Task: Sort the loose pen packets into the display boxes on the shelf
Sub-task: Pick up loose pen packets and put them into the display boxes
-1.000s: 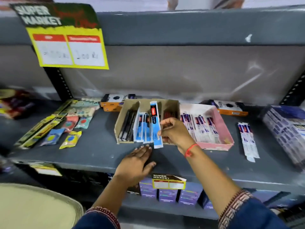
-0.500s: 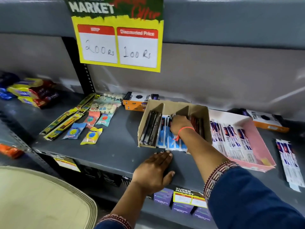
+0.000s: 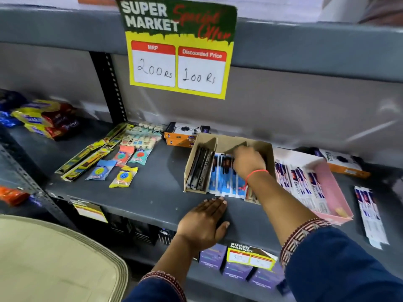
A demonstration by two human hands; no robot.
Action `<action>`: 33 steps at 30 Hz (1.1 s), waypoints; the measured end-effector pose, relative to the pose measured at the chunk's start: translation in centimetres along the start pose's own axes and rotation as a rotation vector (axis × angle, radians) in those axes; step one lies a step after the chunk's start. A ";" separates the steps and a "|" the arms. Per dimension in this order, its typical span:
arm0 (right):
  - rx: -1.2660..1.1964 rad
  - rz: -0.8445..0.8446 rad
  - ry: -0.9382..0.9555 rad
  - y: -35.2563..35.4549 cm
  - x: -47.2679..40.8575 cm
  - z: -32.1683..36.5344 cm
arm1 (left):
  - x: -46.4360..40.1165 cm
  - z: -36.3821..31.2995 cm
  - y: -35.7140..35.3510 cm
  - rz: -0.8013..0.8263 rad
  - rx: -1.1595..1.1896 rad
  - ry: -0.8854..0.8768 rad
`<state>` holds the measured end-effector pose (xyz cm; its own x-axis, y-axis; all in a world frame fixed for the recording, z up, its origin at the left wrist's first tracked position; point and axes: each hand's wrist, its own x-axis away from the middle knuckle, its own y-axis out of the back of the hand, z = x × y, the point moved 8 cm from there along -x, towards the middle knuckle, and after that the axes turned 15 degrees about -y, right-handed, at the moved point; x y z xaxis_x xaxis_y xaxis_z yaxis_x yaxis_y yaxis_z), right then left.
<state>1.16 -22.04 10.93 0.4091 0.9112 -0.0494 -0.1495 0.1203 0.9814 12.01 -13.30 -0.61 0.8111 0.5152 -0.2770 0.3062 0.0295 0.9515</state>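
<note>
A brown cardboard display box [image 3: 265, 149] with dividers sits on the grey shelf [image 3: 152, 192]. Its left compartment holds black pens [image 3: 201, 168], and its middle one holds blue pen packets [image 3: 220, 182]. My right hand [image 3: 248, 162] reaches into the box over the far ends of the blue packets, with its fingertips hidden. My left hand [image 3: 204, 223] lies flat on the shelf's front edge, just below the box, holding nothing. To the right, a pink box [image 3: 331, 186] holds white-and-purple pen packets [image 3: 303, 182]. Loose packets of the same kind [image 3: 368, 214] lie on the shelf at the far right.
Orange-and-black boxes [image 3: 185, 134] stand behind the brown box. Small sharpener packets [image 3: 124, 175] and long yellow packs [image 3: 91, 153] lie to the left. A price sign [image 3: 178, 51] hangs from the upper shelf. A beige tray [image 3: 54, 258] fills the bottom left.
My right hand carried a blue pen packet from above the box down into the middle compartment and has moved toward its back. My left hand stayed flat on the shelf edge.
</note>
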 end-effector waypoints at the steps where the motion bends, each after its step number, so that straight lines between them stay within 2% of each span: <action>1: -0.015 -0.050 -0.007 1.2 0.1 -1.0 | 0.0 0.0 -0.1 0.023 -0.011 0.005; 6: -0.212 -0.224 -0.193 5.3 0.5 -10.5 | -1.4 -1.6 -0.8 0.114 -0.039 -0.022; 11: -0.242 -0.338 -0.426 4.9 3.2 -22.0 | -5.0 -7.3 -2.2 0.118 0.007 -0.136; 16: -0.285 -0.203 -0.775 2.3 5.1 -31.4 | -8.3 -11.5 -3.9 0.181 0.053 -0.231; 20: -0.322 -0.045 -0.899 0.4 5.7 -35.4 | -10.9 -14.1 -5.1 0.270 0.090 -0.306; 24: -0.319 0.054 -0.925 -0.9 6.1 -36.9 | -12.1 -15.5 -6.1 0.269 0.091 -0.318; 33: -0.615 0.061 -0.988 -2.1 4.7 -37.6 | -12.1 -15.7 -6.1 0.217 0.065 -0.327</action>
<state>-30.45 -3.17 1.66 0.8689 0.2509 0.4267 -0.4936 0.5047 0.7083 -7.51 -6.29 -0.98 0.9731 0.2031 -0.1087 0.1329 -0.1094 0.9851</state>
